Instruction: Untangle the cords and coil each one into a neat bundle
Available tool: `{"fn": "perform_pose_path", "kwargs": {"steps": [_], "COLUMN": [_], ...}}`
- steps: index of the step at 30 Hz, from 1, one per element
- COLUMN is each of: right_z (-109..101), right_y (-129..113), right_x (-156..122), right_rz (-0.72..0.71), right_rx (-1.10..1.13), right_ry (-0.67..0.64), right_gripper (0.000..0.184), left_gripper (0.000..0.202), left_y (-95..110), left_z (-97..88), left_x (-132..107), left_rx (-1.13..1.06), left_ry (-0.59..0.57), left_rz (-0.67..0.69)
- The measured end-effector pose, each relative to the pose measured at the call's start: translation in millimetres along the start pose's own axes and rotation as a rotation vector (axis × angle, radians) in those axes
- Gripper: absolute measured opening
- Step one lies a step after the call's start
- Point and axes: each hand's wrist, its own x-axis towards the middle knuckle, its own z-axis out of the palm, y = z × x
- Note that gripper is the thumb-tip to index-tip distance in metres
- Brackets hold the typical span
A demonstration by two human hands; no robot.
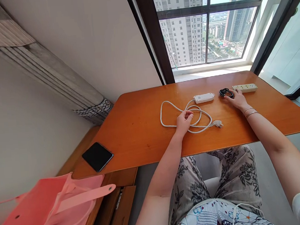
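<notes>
Head view: far left, bottom corner, a pink tote bag sits on a low wooden cabinet, handles flopped fwd. Just right of it, a black phone lies flat, screen dark, on the cabinet top next to the table's near-left corner. Above that, a bunched grey curtain against the wall.

The orange-brown wooden table fills the middle. On it a white cable lies in loose loops, ending in a white plug at the near side and, at the far side, a white power strip.

L hand rests palm down on the loops, fingers curled onto the cable; can't tell if they actually pinch it.

Right of the white strip, a small black coil, prob. a rolled cord or strap. R hand reaches to it, fingers stretched out and spread, tips touching its near edge, not closed round it. Two thin bangles on that wrist.

Just beyond, a cream power strip lies near the table's far-right edge, below the window.
</notes>
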Motion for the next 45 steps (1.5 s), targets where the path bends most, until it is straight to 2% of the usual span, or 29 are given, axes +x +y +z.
{"fn": "perform_pose_path", "kwargs": {"steps": [5, 12, 16, 19, 21, 23, 25, 26, 29, 31, 33, 37, 41, 42, 45], "right_z": [14.2, 19.4, 19.3, 20.7, 21.4, 21.0, 19.5, 18.5, 15.1, 11.7, 6.9, -4.3, -8.3, -8.0, -7.4], "right_y": [-3.8, 11.6, 11.1, -0.9, -14.8, -31.8, -49.8, -58.8, -84.2, -98.5, -108.3, -108.7, -92.8, -89.3, -82.8], "right_x": [11.2, 39.9, 52.7, 51.6, 42.5, 26.4, 4.7, -7.5, -45.3, -67.6, -85.6, -111.1, -129.0, -132.8, -143.1], "right_rz": [-0.027, -0.080, -0.045, 0.029, 0.088, 0.062, -0.076, -0.159, -0.333, -0.380, -0.404, -0.439, -0.508, -0.514, -0.505], "right_rx": [-0.024, -0.017, -0.027, -0.001, 0.022, 0.054, 0.112, 0.146, 0.212, 0.203, 0.171, 0.176, 0.210, 0.195, 0.155], "right_ry": [-0.070, -0.101, -0.125, -0.085, -0.012, 0.084, 0.151, 0.145, -0.063, -0.231, -0.346, -0.449, -0.424, -0.411, -0.343], "right_gripper": [0.051, 0.050, 0.050, 0.059, 0.072, 0.076, 0.064, 0.054, 0.026, 0.019, 0.020, 0.036, 0.062, 0.060, 0.037], "left_gripper": [0.002, 0.006, 0.007, 0.007, 0.008, 0.007, 0.007, 0.007, 0.010, 0.014, 0.020, 0.026, 0.029, 0.030, 0.034], "left_y": [1.0, -0.7, -4.0, -6.1, -6.5, -5.9, -4.2, -3.0, 0.9, 3.8, 6.5, 9.8, 10.5, 10.5, 10.0], "left_z": [-0.5, -0.6, -0.7, -0.6, -0.2, 0.4, 0.8, 0.8, -0.8, -3.1, -5.5, -7.8, -8.5, -8.7, -8.6], "left_x": [-0.7, 0.2, 2.0, 2.9, 3.0, 2.3, 0.7, -0.5, -4.9, -8.2, -10.8, -12.7, -11.6, -11.5, -12.2], "left_rx": [0.013, 0.092, 0.099, 0.085, 0.088, 0.129, 0.192, 0.226, 0.337, 0.447, 0.566, 0.694, 0.674, 0.651, 0.613], "left_ry": [-0.002, -0.020, -0.025, -0.026, -0.029, -0.028, -0.045, -0.064, -0.199, -0.329, -0.443, -0.505, -0.520, -0.528, -0.567], "left_rz": [-0.010, 0.006, 0.010, 0.013, 0.018, 0.038, 0.072, 0.090, 0.154, 0.228, 0.308, 0.346, 0.340, 0.350, 0.411]}}
